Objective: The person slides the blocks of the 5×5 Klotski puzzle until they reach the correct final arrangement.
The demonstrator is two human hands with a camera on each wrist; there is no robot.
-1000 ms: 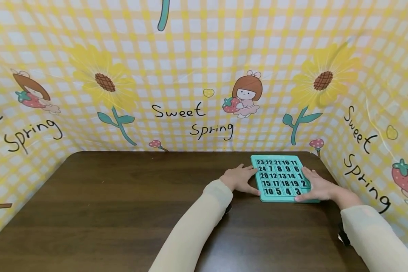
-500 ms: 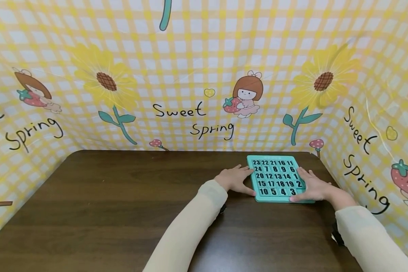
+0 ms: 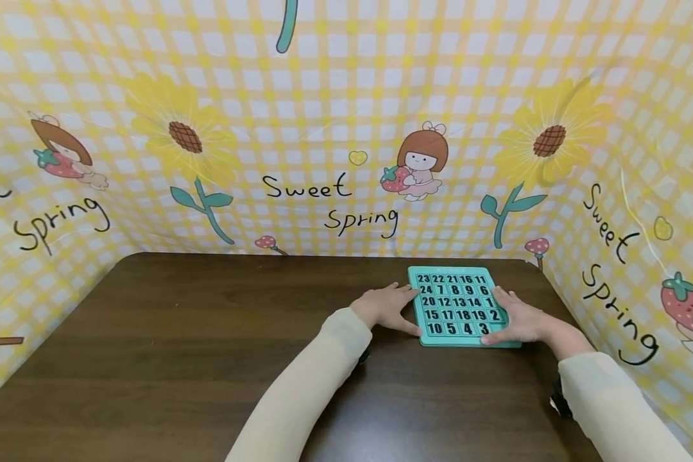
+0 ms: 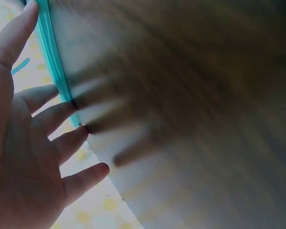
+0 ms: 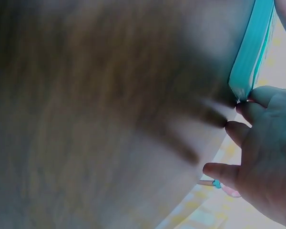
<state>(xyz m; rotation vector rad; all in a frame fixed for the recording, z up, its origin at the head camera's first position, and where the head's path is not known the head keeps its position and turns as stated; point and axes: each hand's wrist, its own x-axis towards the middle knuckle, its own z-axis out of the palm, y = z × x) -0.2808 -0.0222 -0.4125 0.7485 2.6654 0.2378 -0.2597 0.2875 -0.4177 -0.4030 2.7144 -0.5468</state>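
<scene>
A turquoise number slide puzzle (image 3: 455,308) lies flat on the brown table, with black-numbered tiles in rows. At its left edge is my left hand (image 3: 384,307), fingers spread and fairly straight; thumb and fingertips touch the side. In the left wrist view, the left hand (image 4: 33,143) has its thumb and some fingertips against the turquoise edge (image 4: 55,57). My right hand (image 3: 522,319) rests along the right side, its thumb over the lower right corner, covering part of the frame. The right wrist view shows the right hand (image 5: 267,148) with fingertips by the puzzle's corner (image 5: 243,76).
The dark wooden table (image 3: 179,359) extends widely to the left and in front. A yellow checked cloth (image 3: 300,128) with printed flowers and figures rises behind it and along both sides. The puzzle sits near the table's back right part.
The puzzle has slid left and slightly toward the front along the table, with both hands moving along at its sides. Its visible numbers keep the same order.
</scene>
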